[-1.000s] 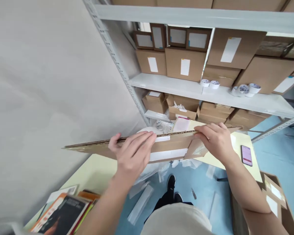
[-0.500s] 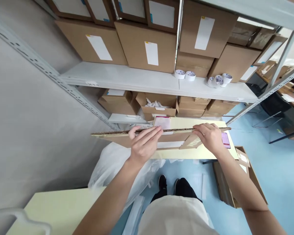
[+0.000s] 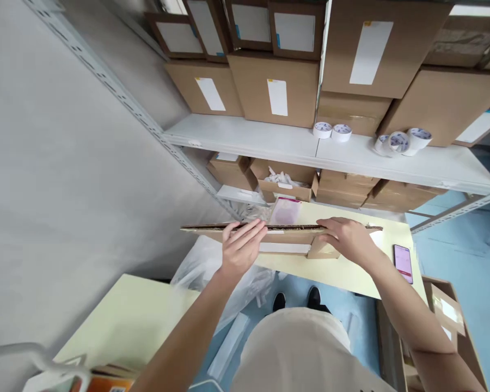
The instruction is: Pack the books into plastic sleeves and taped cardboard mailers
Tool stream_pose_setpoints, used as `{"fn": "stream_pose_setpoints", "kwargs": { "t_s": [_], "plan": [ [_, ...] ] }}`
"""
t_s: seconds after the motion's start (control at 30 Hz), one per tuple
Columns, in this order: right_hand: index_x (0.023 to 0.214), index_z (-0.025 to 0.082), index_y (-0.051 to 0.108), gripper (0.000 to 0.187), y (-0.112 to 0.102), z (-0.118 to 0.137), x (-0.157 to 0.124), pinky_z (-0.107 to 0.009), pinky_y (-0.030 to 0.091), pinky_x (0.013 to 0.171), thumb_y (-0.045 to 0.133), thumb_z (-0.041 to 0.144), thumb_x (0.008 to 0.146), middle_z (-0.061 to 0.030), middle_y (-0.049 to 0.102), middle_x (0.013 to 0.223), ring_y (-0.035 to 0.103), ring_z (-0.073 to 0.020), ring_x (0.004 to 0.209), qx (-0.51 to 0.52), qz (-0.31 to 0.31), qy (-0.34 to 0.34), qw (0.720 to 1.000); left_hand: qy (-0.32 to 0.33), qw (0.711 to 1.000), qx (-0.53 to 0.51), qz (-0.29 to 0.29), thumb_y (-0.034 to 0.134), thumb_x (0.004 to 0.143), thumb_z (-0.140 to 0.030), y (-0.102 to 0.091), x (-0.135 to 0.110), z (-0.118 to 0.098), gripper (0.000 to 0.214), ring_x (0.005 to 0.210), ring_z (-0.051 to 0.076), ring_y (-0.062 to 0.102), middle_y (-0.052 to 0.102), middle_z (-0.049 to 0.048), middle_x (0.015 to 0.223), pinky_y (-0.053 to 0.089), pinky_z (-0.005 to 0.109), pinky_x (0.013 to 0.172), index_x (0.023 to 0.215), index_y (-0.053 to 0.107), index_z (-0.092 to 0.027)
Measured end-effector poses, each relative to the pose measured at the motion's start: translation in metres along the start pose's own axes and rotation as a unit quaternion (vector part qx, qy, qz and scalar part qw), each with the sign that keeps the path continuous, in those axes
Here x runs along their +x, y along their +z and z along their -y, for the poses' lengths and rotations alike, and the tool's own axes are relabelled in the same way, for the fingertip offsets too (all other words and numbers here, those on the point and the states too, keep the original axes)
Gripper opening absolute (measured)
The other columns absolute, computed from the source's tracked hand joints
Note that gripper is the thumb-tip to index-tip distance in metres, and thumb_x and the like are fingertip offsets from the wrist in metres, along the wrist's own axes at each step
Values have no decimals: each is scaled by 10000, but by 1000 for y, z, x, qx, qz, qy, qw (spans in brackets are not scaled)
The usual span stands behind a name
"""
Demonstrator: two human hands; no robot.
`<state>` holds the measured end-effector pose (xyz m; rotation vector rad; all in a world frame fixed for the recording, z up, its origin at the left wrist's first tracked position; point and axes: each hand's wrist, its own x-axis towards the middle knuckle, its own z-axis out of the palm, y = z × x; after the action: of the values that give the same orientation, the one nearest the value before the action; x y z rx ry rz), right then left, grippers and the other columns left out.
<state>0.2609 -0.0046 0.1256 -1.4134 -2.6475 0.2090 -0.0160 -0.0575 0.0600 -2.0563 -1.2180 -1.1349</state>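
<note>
A brown cardboard box (image 3: 288, 238), seen nearly edge-on, stands over a pale yellow table (image 3: 359, 275); its corrugated layers lie close together along the top, so it looks flattened. White and clear tape strips run across its near side. My left hand (image 3: 240, 247) grips the top edge left of the middle, fingers on the near face and thumb behind. On the right part of the same edge, my right hand (image 3: 345, 238) is closed with its fingers curled over the top. A pinkish printed sheet (image 3: 286, 211) lies behind the box.
A phone (image 3: 403, 264) lies at the table's right. Metal shelving (image 3: 269, 137) ahead carries cartons (image 3: 275, 90) and tape rolls (image 3: 322, 129). Clear plastic wrap (image 3: 206, 264) hangs at left. An open carton (image 3: 453, 310) stands on the floor at right, a second table (image 3: 122, 321) at lower left.
My view has turned to the right and shifted, showing more of the phone and floor carton. Both hands keep their grip on the box's top edge.
</note>
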Motion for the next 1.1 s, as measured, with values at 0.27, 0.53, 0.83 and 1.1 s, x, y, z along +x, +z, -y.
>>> {"fn": "stream_pose_setpoints", "kwargs": {
  "t_s": [0.27,0.53,0.83,1.1],
  "plan": [
    [1002,273,732,488,-33,-40,20,-296,443,717,291,482,1001,-52,749,997,678,-243,933,74,224,-21,972,-27,999,36,23,524,869,-65,-2,-27,-5,273,1027,213,706,773,43,996,318,505,1150,998,688,-240],
    [902,220,723,315,-49,-40,39,-282,441,676,420,272,973,-81,744,937,681,-243,895,-71,260,-49,962,0,998,-4,56,556,841,-69,-15,-13,-11,183,833,157,728,769,13,834,497,379,957,866,642,-229],
    [1058,225,694,281,-49,-27,45,-317,497,735,430,282,979,-108,742,989,699,-270,946,-191,130,50,972,56,987,-90,117,437,838,-15,-37,17,-14,238,715,144,652,721,28,790,453,316,706,846,579,-205],
    [1136,240,669,340,-45,-31,57,-352,508,744,378,343,996,-117,742,1025,700,-296,933,-172,54,89,980,88,964,-196,157,408,839,30,-27,32,-35,299,739,136,622,705,22,827,483,265,682,904,598,-190]
  ]
}}
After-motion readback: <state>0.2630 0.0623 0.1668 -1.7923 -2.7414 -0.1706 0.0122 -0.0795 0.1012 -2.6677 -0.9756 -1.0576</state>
